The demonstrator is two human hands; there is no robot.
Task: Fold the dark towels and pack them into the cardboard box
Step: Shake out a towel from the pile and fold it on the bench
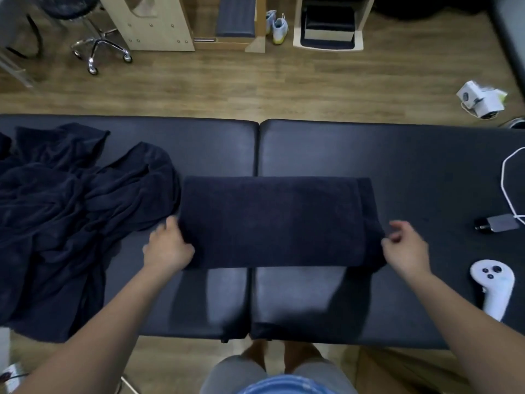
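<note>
i see the folded towel [272, 223] lying flat on the black padded worktop [397, 155], a neat dark navy rectangle stretched between both sets of fingers. my left hand [167, 247] grips its left edge. my right hand [404, 245] curls at the right edge; i cannot tell if it pinches cloth. a rumpled towel heap [65, 209] lies beyond the left fingers.

One wide-angle head-worn camera looks steeply down from close above the black padded vinyl table [312, 149], wooden plank floor [255, 86] toward twelve o'clock.
</note>
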